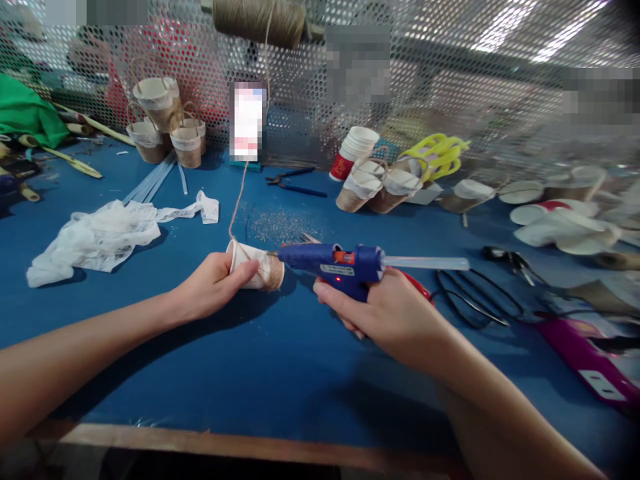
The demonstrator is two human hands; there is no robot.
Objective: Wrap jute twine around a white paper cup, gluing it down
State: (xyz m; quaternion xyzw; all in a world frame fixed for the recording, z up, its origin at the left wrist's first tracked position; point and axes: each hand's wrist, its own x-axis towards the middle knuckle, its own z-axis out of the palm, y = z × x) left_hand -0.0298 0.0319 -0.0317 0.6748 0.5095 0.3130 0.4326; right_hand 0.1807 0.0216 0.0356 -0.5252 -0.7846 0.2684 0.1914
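Observation:
My left hand (215,283) grips a white paper cup (245,257) lying on its side, its lower part wrapped in brown twine. A strand of twine (241,197) runs from the cup up to a large spool (260,20) above. In my right hand (380,310) is a blue hot glue gun (320,260), with a clear glue stick (425,263) jutting from its back and a small red light lit. Its nozzle is at the twine-wrapped side of the cup; whether it touches I cannot tell.
White lace (100,240) and glue sticks (153,175) lie left. Finished-looking twine cups (187,147) stand behind them. Pliers (300,187), stacked paper cups (356,150), yellow cord (440,157), a black cable (470,307) and a purple power strip (585,360) occupy the back and right. A perforated metal screen (300,87) rises behind.

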